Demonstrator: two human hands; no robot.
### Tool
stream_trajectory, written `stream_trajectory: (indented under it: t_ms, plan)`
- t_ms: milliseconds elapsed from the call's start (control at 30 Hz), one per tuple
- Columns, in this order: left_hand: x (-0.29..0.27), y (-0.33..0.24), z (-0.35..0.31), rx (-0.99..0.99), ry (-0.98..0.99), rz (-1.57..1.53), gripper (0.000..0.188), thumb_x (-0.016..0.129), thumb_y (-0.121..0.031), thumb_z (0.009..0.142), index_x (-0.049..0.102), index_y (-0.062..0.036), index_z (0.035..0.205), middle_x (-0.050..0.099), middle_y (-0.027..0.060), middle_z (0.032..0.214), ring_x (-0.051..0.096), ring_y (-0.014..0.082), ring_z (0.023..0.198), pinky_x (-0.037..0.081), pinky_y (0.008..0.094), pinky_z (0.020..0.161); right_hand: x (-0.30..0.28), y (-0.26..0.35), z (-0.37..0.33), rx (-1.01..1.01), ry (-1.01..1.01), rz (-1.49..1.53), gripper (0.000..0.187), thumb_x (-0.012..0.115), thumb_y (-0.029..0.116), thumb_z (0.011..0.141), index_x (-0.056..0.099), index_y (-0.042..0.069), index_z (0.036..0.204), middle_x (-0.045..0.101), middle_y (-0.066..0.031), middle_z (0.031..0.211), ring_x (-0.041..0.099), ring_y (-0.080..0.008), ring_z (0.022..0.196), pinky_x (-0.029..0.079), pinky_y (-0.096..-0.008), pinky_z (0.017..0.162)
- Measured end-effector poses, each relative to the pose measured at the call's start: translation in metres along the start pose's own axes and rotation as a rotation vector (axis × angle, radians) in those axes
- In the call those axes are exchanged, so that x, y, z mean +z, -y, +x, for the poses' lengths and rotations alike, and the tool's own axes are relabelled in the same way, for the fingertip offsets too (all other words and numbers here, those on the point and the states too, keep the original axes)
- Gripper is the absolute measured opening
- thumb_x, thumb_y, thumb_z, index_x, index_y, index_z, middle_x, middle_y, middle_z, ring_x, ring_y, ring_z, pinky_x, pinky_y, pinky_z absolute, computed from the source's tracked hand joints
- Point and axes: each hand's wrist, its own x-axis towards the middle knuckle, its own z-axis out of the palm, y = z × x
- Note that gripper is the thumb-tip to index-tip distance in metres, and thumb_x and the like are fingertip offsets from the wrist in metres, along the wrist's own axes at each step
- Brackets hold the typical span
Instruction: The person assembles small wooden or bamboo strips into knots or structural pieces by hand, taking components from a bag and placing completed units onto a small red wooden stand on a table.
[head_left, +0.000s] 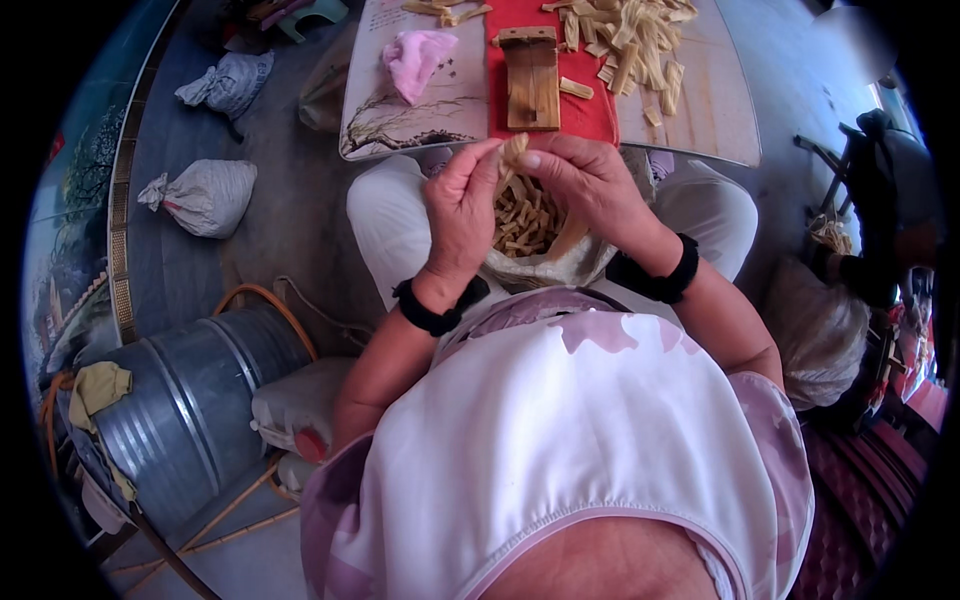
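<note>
Between the fingertips of both my hands is a short pale-yellow dried strip [515, 149], held upright just beyond the near table edge. My left hand [466, 190] pinches it from one side. From the other side, the thumb and fingers of my right hand [590, 180] close on it. Directly below sits an open white sack [545, 270] between my knees, with many short cut pieces [527, 215] inside. Past my fingers, a small wooden block-like tool [532, 80] stands on a red cloth [597, 110]; one loose piece [576, 88] lies beside it.
Longer strips [640, 40] are heaped at the table's far right. A pink cloth [417, 62] lies on the left of the table [365, 120]. Tied white sacks [212, 197] rest on the floor to the left, near a metal drum [205, 400]. Another sack [815, 330] stands at right.
</note>
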Motion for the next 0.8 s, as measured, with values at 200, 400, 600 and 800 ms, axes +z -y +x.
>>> stream_trajectory:
  t_ms: [200,400,600,800]
  plan:
    - [0.011,-0.013,-0.002,0.165,-0.057,0.156,0.014,0.082,-0.008,0.12,0.085,0.0006,0.131,0.086,0.0048,0.111,0.078,0.0107,0.102,0.063,0.0297,0.095,-0.006,-0.022,0.008,-0.07,-0.064,-0.007,0.034,0.078,0.032,0.126,0.086,0.0,0.135,0.077,0.0022,0.098,0.065,-0.0047,0.09,0.055,-0.0261,0.08]
    - [-0.004,-0.028,0.006,0.181,-0.054,0.202,0.01,0.088,-0.005,0.116,0.087,0.001,0.124,0.085,0.0004,0.102,0.075,0.0066,0.092,0.062,0.0262,0.086,-0.038,-0.025,0.013,0.198,-0.205,0.257,0.036,0.068,0.047,0.129,0.076,0.013,0.119,0.055,0.0082,0.082,0.044,-0.0042,0.07,0.034,-0.0274,0.064]
    - [-0.033,-0.017,0.017,0.233,-0.027,0.307,0.019,0.092,-0.002,0.107,0.086,-0.0013,0.126,0.087,0.0089,0.111,0.082,0.0176,0.097,0.066,0.0342,0.091,-0.038,-0.027,0.005,0.076,-0.184,0.219,0.029,0.07,0.037,0.129,0.075,0.013,0.113,0.062,0.0114,0.092,0.052,-0.0014,0.079,0.041,-0.0225,0.07]
    - [-0.01,-0.016,0.002,0.457,0.174,0.748,0.043,0.081,0.002,0.104,0.079,-0.0076,0.146,0.084,0.0167,0.133,0.084,0.0408,0.113,0.069,0.0521,0.098,-0.024,-0.056,0.0,0.054,0.002,0.11,0.025,0.078,0.029,0.126,0.077,0.006,0.117,0.07,0.0078,0.098,0.06,-0.0027,0.087,0.051,-0.0264,0.076]
